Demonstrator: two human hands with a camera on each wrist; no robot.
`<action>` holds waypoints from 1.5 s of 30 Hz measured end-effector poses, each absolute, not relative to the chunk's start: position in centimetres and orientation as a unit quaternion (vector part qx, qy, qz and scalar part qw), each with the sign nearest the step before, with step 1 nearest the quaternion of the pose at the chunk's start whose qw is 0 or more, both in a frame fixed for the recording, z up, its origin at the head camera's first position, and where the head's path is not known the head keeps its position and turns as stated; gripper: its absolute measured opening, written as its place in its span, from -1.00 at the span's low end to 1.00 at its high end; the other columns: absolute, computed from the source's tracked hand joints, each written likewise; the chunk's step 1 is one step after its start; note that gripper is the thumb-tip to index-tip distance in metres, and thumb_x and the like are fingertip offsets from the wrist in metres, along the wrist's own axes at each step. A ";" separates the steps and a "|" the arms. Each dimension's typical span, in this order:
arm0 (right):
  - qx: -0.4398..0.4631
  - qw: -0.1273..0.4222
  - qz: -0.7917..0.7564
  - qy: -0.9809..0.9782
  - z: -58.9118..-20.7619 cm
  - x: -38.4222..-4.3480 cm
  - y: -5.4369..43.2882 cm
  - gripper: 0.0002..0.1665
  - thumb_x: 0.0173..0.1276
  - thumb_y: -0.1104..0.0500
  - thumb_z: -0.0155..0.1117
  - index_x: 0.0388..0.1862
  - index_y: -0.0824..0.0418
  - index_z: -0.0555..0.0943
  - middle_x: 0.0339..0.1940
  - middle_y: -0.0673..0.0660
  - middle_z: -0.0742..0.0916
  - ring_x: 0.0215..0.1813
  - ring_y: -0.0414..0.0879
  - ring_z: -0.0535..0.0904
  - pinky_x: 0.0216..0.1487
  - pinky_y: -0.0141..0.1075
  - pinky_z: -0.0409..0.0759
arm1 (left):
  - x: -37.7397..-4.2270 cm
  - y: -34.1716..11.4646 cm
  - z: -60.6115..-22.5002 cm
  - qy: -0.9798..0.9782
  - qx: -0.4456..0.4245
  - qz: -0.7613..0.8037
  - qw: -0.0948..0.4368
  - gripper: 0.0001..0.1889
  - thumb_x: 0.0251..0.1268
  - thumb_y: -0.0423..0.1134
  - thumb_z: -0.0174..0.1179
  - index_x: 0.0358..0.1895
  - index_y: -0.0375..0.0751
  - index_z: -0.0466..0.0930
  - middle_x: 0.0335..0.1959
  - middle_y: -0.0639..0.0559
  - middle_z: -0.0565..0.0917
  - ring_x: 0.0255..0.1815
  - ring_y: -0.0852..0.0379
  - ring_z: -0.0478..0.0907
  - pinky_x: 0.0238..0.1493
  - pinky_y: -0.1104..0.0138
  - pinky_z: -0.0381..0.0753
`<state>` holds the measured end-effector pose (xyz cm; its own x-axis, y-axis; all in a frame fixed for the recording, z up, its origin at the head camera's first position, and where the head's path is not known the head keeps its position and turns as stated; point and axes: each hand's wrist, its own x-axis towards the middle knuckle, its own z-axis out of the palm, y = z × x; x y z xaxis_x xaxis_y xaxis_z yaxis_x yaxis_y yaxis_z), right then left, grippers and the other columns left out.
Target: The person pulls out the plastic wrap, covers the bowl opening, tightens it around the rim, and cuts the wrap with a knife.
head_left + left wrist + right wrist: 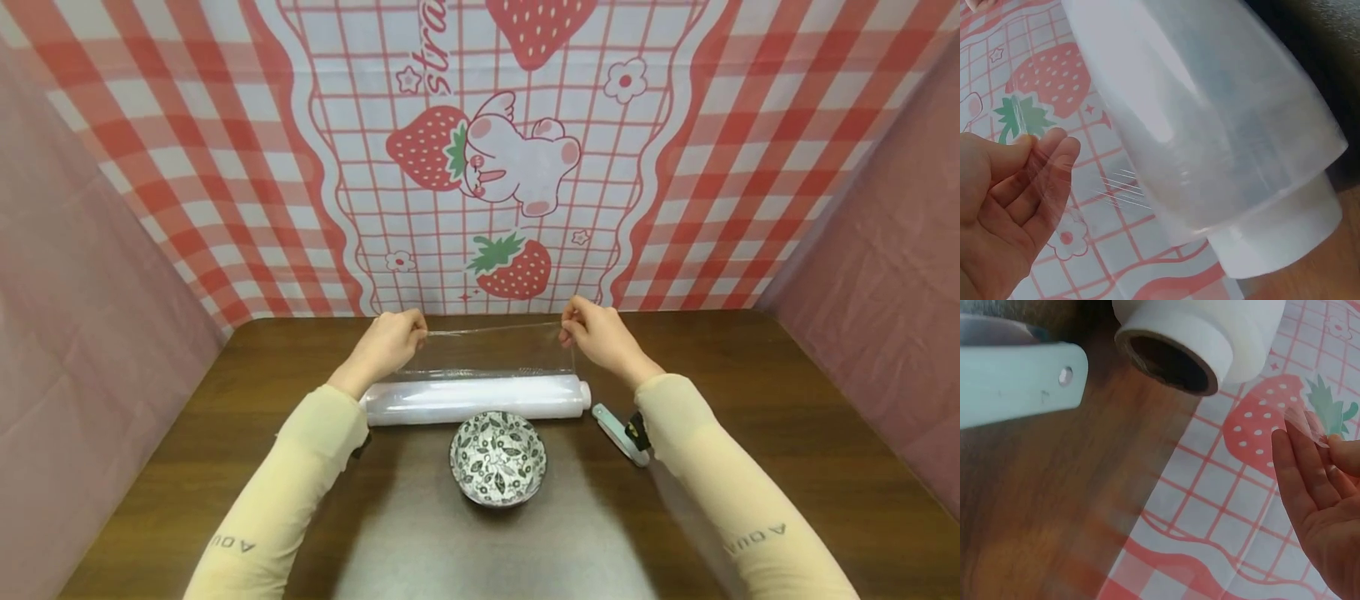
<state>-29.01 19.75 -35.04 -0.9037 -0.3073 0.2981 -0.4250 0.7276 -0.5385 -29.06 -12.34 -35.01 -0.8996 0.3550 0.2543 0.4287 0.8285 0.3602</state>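
Between my two hands a clear sheet of plastic wrap (pixel 487 350) is stretched, coming off the far side of a white roll of wrap (pixel 480 397). My left hand (pixel 390 340) pinches one corner between thumb and forefinger; in the left wrist view the film hangs over the other fingers (pixel 1060 162). The opposite corner is pinched by my right hand (pixel 596 329), with its remaining fingers (pixel 1300 462) extended in the right wrist view. Just in front of the roll stands a bowl (pixel 498 460) with a black-and-white leaf pattern.
A folding knife with a pale green handle (pixel 621 435) lies right of the roll, beside my right wrist. Behind the brown wooden table (pixel 750 467) hangs a red-and-white strawberry cloth (pixel 480 208). Pink cloth walls (pixel 885 250) close off both sides.
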 end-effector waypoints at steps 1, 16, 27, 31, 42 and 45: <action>0.196 0.095 0.313 -0.924 -35.0 -29.1 19.8 -0.94 0.35 0.29 0.03 -0.34 0.23 0.44 -0.50 0.11 0.70 -0.44 -0.06 0.66 -0.43 -0.27 0.56 | -29.1 -12.3 -35.0 -0.952 -0.206 -0.209 0.088 -0.90 0.28 -0.29 0.05 -0.35 -0.18 0.54 -0.56 0.09 0.59 -0.55 0.17 0.50 -0.43 0.31 0.52; 0.176 0.092 0.305 -0.932 -33.6 -30.3 20.2 -0.94 0.36 0.30 0.00 -0.28 0.28 0.43 -0.47 0.17 0.69 -0.45 -0.05 0.65 -0.40 -0.26 0.60 | -29.8 -11.7 -33.7 -0.950 -0.201 -0.217 0.104 -0.86 0.35 -0.25 -0.02 -0.24 -0.21 0.51 -0.49 0.01 0.61 -0.54 0.15 0.53 -0.48 0.32 0.53; 0.168 0.110 0.290 -0.936 -32.0 -30.7 20.4 -0.93 0.35 0.29 0.01 -0.29 0.28 0.44 -0.48 0.16 0.69 -0.42 0.01 0.65 -0.41 -0.21 0.57 | -30.2 -11.2 -32.2 -0.948 -0.200 -0.212 0.124 -0.87 0.35 -0.26 -0.03 -0.23 -0.22 0.49 -0.50 0.00 0.60 -0.54 0.12 0.53 -0.52 0.31 0.51; 0.162 0.111 0.283 -0.939 -31.6 -31.0 20.4 -0.93 0.35 0.28 0.01 -0.30 0.26 0.45 -0.46 0.15 0.68 -0.42 -0.02 0.64 -0.39 -0.20 0.57 | -30.5 -11.1 -31.6 -0.949 -0.200 -0.209 0.129 -0.86 0.35 -0.26 -0.02 -0.22 -0.24 0.49 -0.47 -0.02 0.62 -0.51 0.09 0.56 -0.48 0.29 0.54; 0.156 0.112 0.280 -0.941 -30.2 -31.5 20.5 -0.92 0.35 0.29 -0.02 -0.29 0.28 0.44 -0.45 0.18 0.68 -0.40 -0.01 0.65 -0.48 -0.27 0.54 | -30.8 -10.9 -30.5 -0.947 -0.198 -0.214 0.136 -0.85 0.35 -0.24 -0.02 -0.22 -0.22 0.50 -0.45 -0.02 0.64 -0.46 0.07 0.58 -0.40 0.26 0.56; 0.151 0.104 0.293 -0.938 -29.9 -31.5 20.5 -0.91 0.36 0.29 -0.03 -0.27 0.30 0.43 -0.43 0.20 0.69 -0.37 0.00 0.66 -0.49 -0.30 0.54 | -30.6 -10.9 -30.1 -0.947 -0.196 -0.220 0.131 -0.85 0.36 -0.25 -0.03 -0.20 -0.22 0.49 -0.42 -0.05 0.65 -0.46 0.07 0.58 -0.40 0.26 0.56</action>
<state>-31.48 20.52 -29.89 -0.9328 -0.2221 0.2839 -0.3441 0.7832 -0.5179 -30.56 -10.88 -30.13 -0.8888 0.3145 0.3333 0.4290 0.8265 0.3644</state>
